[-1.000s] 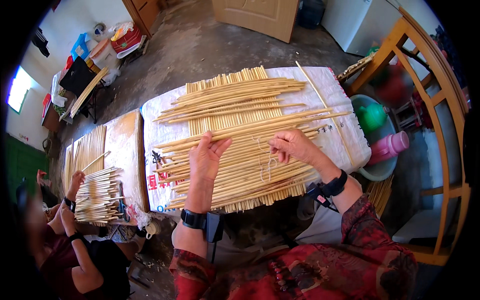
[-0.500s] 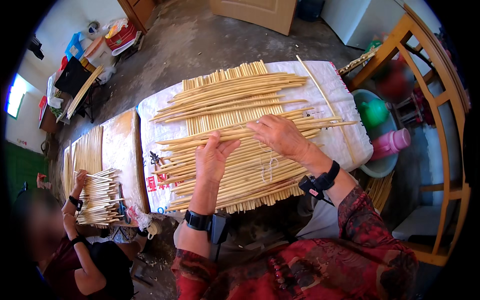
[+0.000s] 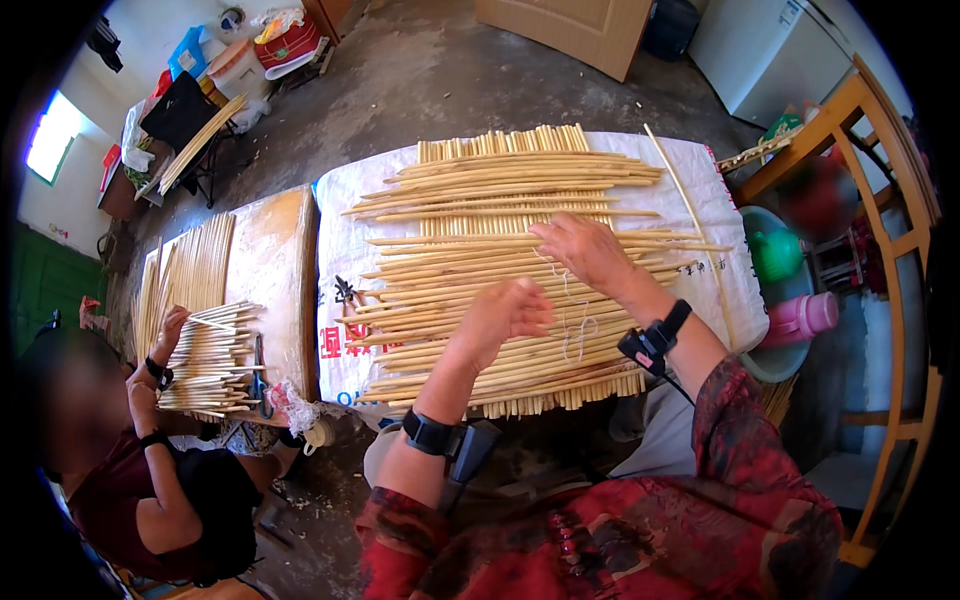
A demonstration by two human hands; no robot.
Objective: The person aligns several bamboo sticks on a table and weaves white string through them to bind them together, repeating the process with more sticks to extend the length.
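A mat of pale peeled sticks (image 3: 480, 325) lies across a white woven sheet (image 3: 640, 150), with more sticks crosswise beneath. My right hand (image 3: 585, 255) rests at the mat's upper stick, fingers bent and fingertips pinched close against it; what they hold is hidden. A thin white string (image 3: 583, 325) trails down from near those fingertips and loops over the sticks. Over the middle of the mat hovers my left hand (image 3: 505, 318), slightly blurred, its fingers loosely stretched and holding nothing. Beyond both hands lies a separate group of long sticks (image 3: 510, 175).
One lone stick (image 3: 685, 195) lies at the sheet's right. On the left, a co-worker's hand (image 3: 172, 330) touches sticks on a second table (image 3: 275, 240), near scissors (image 3: 259, 375). A basin (image 3: 790, 355) with a pink flask (image 3: 803, 318) and a wooden chair frame (image 3: 885, 240) stand right.
My left hand has let go of the upper stick and drawn back toward me and right. My right hand stays at that stick. The whole view has shifted, so the tables appear farther right.
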